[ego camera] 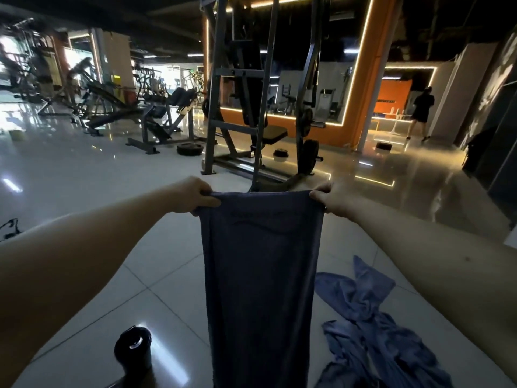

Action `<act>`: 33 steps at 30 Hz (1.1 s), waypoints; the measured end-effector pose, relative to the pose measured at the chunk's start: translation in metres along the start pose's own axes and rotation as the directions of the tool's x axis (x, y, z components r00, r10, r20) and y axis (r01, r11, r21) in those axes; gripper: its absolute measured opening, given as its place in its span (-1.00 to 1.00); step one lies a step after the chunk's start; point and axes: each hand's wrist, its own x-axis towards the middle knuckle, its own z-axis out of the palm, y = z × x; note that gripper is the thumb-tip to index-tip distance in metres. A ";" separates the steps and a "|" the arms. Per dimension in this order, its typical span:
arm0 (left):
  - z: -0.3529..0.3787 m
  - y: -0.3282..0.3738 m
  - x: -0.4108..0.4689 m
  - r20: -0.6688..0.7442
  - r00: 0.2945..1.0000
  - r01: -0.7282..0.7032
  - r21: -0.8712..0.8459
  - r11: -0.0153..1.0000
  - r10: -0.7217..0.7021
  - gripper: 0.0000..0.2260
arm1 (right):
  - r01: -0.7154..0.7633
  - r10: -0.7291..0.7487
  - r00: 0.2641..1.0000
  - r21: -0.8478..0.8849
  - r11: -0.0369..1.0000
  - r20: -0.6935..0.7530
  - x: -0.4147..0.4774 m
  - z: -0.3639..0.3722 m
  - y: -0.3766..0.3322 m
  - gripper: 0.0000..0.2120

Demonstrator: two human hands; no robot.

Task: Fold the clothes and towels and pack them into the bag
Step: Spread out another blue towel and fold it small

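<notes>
Blue-grey towel held up in the air, centre of view, hanging straight down as a long narrow panel. Top edge stretched roughly level between the two hands, slight sag in the middle. Lower end runs out of the bottom of the picture, so can't tell whether it touches the floor. Faint line of darker marking across it just below the top edge; too dim to read.

Left hand pinches the top left corner: thumb on the near face, fingers curled over the edge behind, pressed together. Right hand pinches the top right corner the same way, thumb in front, fingers closed on the fabric. Both arms extended forward, bare forearms coming in from the lower corners.

Crumpled blue garment lies unfolded on the tiled floor, just right of the hanging towel, toward the bottom right of the floor area in view. Dark cylindrical bottle stands upright on the floor left of the towel, near the bottom edge.

Past the hands: grey steel weight machine with black pads, a weight plate flat on the floor to its left. More gym benches far left. Orange wall with lit strips behind. A person in dark clothes stands far right, well apart.
</notes>
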 end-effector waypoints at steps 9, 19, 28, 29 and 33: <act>0.038 -0.010 0.078 -0.284 0.955 0.012 -0.257 0.966 -0.087 -0.89 | -0.184 0.214 0.953 0.154 0.971 -0.213 0.074 0.041 0.031 -0.78; 0.001 0.027 0.074 -0.598 0.801 -0.217 -0.314 0.924 -0.016 -0.86 | 0.053 0.056 0.932 0.288 0.956 -0.359 0.062 0.003 0.015 -0.83; 0.080 -0.006 -0.004 -0.107 0.992 -0.093 -0.275 0.957 0.065 -0.84 | -0.226 0.201 0.972 0.268 0.936 0.120 -0.029 0.038 0.070 -0.91; 0.095 -0.018 -0.012 -0.048 0.997 -0.072 -0.245 0.967 0.062 -0.85 | -0.277 0.237 0.954 0.234 0.932 0.186 -0.038 0.047 0.085 -0.91; 0.155 -0.059 -0.042 0.149 0.987 -0.036 -0.142 0.989 0.058 -0.80 | -0.406 0.349 0.788 0.001 0.914 0.507 -0.072 0.085 0.137 -0.94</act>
